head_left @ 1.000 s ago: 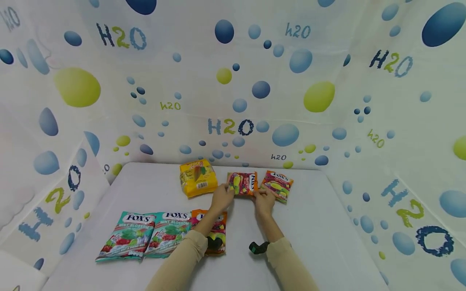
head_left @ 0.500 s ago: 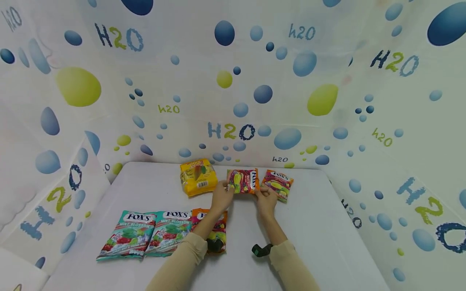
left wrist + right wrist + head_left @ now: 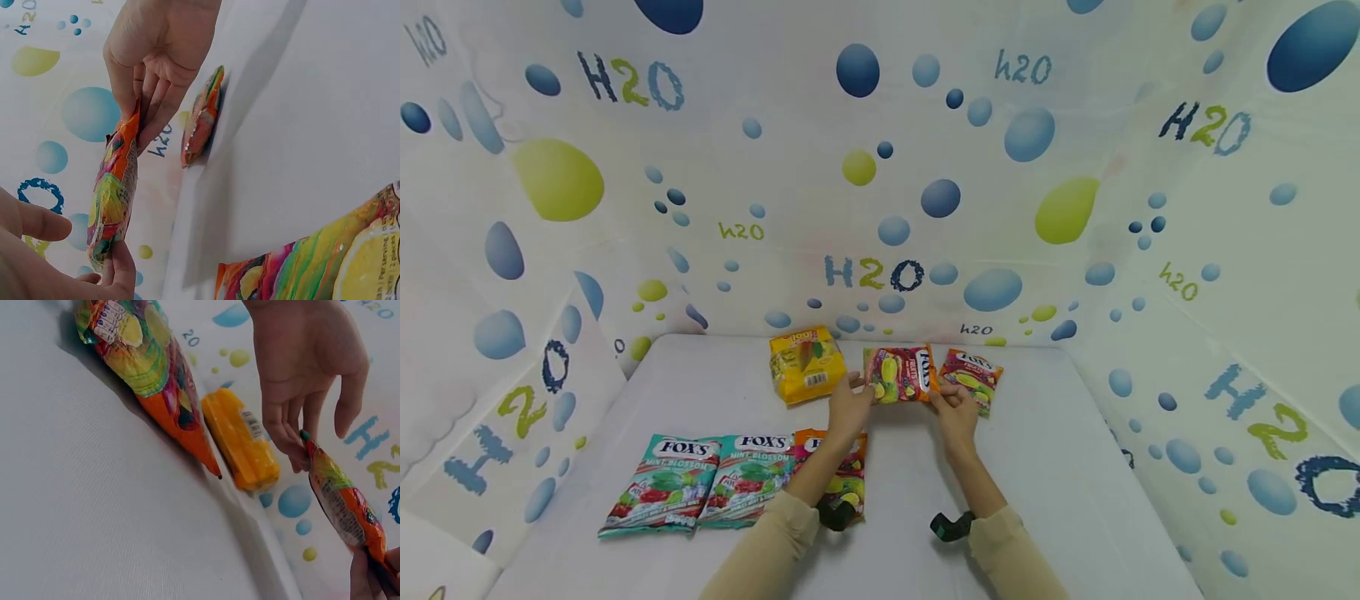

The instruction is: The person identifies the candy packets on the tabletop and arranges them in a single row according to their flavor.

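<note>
Both hands have a small orange and dark-red Fox's Fruits candy bag (image 3: 897,375) between them, raised off the table's far part. At its orange end, the right hand (image 3: 957,421) pinches it between thumb and fingers, as the left wrist view shows on the candy bag (image 3: 112,194). The left hand (image 3: 847,417) has its fingers against the back of the other end. Its thumb stands away from the wrapper, seen on the left hand (image 3: 306,369) in the right wrist view. Just right of the held bag lies a second Fox's Fruits bag (image 3: 973,379).
A yellow candy bag (image 3: 807,365) lies at the back, left of the hands. Two teal Fox's Mint Blossom bags (image 3: 670,483) and an orange Fox's bag (image 3: 853,475), partly under the left forearm, form a front row. A patterned curtain (image 3: 745,275) hangs behind the white table (image 3: 1067,483).
The held candy bag has risen from the tabletop and tilted up slightly. The hands have drawn a little apart, and the left thumb has spread off the bag.
</note>
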The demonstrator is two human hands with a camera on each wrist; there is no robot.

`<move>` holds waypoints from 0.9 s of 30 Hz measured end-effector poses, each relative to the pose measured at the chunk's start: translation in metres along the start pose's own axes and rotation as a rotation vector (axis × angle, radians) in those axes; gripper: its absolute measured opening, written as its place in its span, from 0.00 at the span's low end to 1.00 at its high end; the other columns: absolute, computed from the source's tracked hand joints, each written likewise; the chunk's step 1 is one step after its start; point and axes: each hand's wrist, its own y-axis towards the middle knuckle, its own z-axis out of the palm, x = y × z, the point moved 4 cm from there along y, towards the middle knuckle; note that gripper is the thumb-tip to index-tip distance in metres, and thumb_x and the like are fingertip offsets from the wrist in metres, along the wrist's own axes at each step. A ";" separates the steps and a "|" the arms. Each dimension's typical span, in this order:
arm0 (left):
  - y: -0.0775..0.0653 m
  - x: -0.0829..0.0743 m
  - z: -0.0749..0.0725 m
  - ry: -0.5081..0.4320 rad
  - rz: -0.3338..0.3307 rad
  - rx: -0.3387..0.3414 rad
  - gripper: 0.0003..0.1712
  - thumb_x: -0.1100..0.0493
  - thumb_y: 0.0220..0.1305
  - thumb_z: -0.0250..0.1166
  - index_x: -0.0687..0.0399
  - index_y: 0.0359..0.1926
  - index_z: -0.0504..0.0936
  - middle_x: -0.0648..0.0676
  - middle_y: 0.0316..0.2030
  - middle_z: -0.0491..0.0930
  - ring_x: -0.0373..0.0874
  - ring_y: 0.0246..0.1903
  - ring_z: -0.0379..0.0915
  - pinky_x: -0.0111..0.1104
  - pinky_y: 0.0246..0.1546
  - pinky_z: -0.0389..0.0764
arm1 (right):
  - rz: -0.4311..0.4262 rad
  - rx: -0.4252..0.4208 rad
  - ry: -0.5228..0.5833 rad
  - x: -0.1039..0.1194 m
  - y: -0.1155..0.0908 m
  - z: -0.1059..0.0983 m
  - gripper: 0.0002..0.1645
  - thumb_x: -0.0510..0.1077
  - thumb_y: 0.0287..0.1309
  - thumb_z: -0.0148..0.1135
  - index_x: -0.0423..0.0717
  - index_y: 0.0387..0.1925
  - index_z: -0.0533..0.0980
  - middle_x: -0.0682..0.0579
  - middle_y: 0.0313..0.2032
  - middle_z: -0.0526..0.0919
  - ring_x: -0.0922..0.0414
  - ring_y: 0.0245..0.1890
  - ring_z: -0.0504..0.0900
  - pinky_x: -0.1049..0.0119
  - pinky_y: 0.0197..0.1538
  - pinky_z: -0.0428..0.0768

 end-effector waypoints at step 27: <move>-0.030 0.011 -0.029 -0.114 -0.031 0.186 0.36 0.44 0.78 0.58 0.63 0.74 0.68 0.59 0.50 0.86 0.49 0.45 0.84 0.45 0.55 0.85 | 0.124 0.206 0.008 0.023 -0.022 -0.030 0.10 0.34 0.68 0.65 0.33 0.42 0.72 0.34 0.53 0.84 0.49 0.45 0.89 0.59 0.50 0.88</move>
